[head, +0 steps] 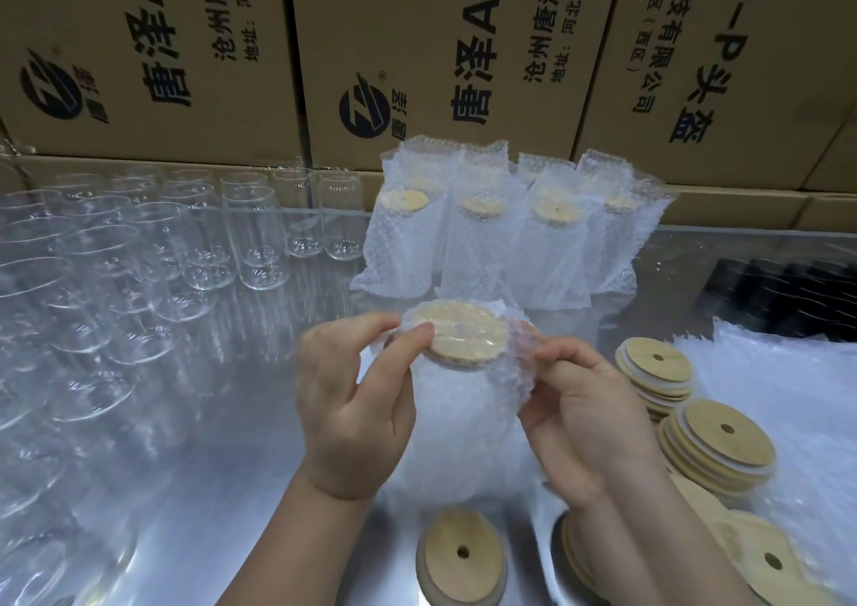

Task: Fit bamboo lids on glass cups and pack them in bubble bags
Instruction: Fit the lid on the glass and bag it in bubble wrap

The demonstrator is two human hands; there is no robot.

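Observation:
A glass cup with a bamboo lid sits inside a bubble bag at the centre, held above the metal table. My left hand pinches the bag's rim beside the lid on the left. My right hand pinches the bag's rim on the right. Several packed cups in bubble bags stand upright behind. Many bare glass cups crowd the left side. Loose bamboo lids lie in stacks at the right and one lid near the front edge.
Printed cardboard boxes form a wall at the back. Flat bubble bags lie at the far right, with a black object behind them. The shiny metal table shows bare between the glasses and my arms.

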